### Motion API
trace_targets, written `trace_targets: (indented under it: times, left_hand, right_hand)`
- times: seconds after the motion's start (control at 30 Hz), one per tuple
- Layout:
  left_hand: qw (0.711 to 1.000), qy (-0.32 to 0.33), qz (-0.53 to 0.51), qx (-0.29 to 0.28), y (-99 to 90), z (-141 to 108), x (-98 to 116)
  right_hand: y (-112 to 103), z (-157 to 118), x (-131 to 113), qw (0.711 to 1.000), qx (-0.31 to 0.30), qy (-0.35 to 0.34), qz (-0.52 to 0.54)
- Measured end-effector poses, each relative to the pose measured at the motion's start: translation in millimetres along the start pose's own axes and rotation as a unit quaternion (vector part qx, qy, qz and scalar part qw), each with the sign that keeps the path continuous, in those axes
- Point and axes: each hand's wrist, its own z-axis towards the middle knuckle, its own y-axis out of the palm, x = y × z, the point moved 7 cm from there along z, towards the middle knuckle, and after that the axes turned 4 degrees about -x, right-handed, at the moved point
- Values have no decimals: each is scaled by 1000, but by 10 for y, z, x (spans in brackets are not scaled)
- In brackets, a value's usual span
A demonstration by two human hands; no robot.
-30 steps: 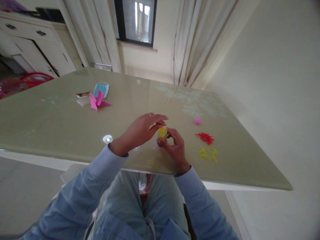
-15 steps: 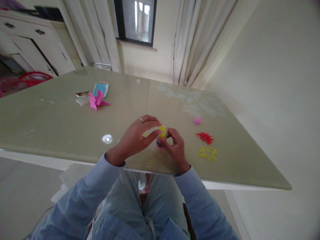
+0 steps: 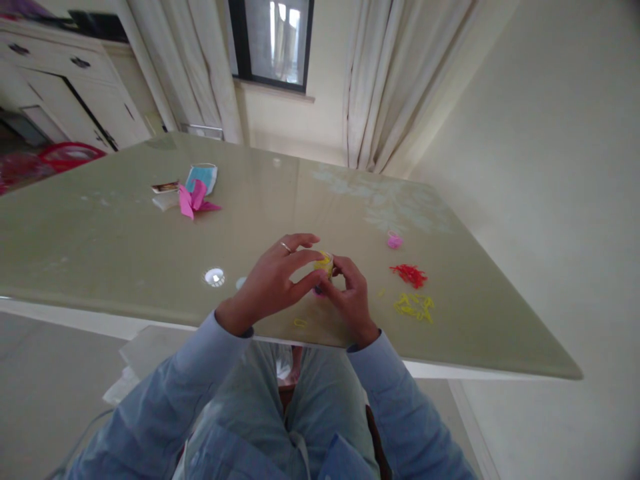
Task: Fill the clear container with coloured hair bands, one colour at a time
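A small clear container [image 3: 325, 263] with yellow pieces in it is between my two hands, above the near part of the table. My right hand [image 3: 351, 293] grips it from the right with bent fingers. My left hand [image 3: 277, 277], with a ring on one finger, has its thumb and a fingertip at the container's left side; its upper finger is stretched out. Something dark and pink shows just below the container, mostly hidden. One yellow loop [image 3: 300, 323] lies near the table's front edge. To the right are yellow pieces [image 3: 415, 307] and a red pile [image 3: 410, 275].
A pink bundle [image 3: 395, 241] lies beyond the red pile. At the back left of the table [image 3: 125, 253] are a pink folded paper [image 3: 197, 200], a blue face mask [image 3: 202, 177] and small flat items. The table's front edge runs just before my lap.
My left hand has shifted slightly left and its fingers have spread a little, showing more of the container's top. My right hand has barely moved.
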Motion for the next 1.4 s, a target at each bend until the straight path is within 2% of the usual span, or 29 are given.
trace_targets:
  times: [0.33, 0.6, 0.97, 1.1, 1.27, 1.4]
  left_hand:
    - [994, -38, 31, -99, 132, 53, -50]
    - [970, -57, 80, -221, 214, 247, -11]
    - [945, -99, 103, -296, 257, 239, -32]
    - [952, -87, 76, -283, 282, 257, -30]
    - [981, -86, 1, -176, 222, 236, -105]
    - [988, -76, -13, -130, 162, 200, -118]
  right_hand:
    - [15, -7, -15, 1000, -11, -21, 0]
    - [2, -15, 2, 1000, -11, -16, 0]
    - [20, -17, -7, 999, -19, -41, 3]
    - [10, -21, -2, 1000, -21, -16, 10]
    - [-14, -28, 28, 999, -10, 13, 29]
    - [-11, -29, 58, 999, -10, 36, 40]
